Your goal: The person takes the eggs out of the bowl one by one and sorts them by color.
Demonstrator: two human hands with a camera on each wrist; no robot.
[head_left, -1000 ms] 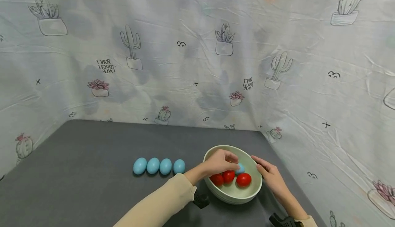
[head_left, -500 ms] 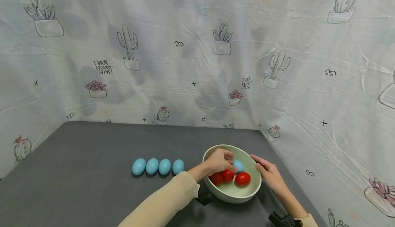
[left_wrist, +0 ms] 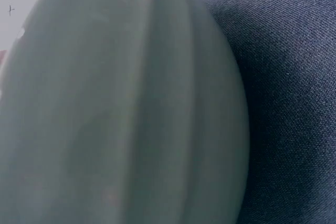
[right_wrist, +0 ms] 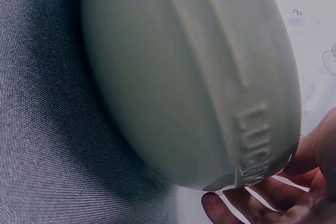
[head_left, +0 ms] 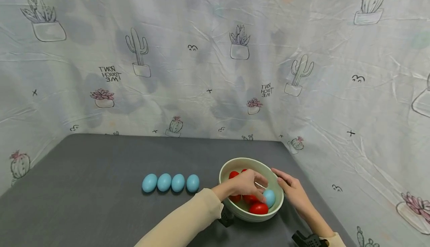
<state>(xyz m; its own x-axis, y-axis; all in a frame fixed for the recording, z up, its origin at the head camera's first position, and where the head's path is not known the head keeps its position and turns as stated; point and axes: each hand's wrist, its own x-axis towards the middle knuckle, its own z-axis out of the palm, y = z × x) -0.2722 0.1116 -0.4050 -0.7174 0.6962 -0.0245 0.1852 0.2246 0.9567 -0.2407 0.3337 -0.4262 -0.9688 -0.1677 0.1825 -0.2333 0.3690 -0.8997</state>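
A pale green bowl (head_left: 231, 163) stands on the dark grey table, holding several red eggs (head_left: 258, 208) and a blue egg (head_left: 269, 198). My left hand (head_left: 246, 183) reaches inside over the left rim. Its fingers and thumb are apart, with the thumb beside the blue egg; part of the red eggs is hidden under the hand. My right hand (head_left: 295, 193) holds the bowl at its right rim. In the right wrist view, fingers (right_wrist: 252, 203) touch the outer wall beside raised letters. The left wrist view shows the bowl's outside (left_wrist: 121, 103), not the hand.
Left of the bowl, several blue eggs (head_left: 164, 182) lie in a row on the table (head_left: 100, 209). A white curtain (head_left: 188, 68) printed with cacti hangs behind and along both sides.
My left hand has moved lower and to the right in the bowl. The blue egg and red eggs have shifted towards the front, and more red eggs show at the back. The right hand stays.
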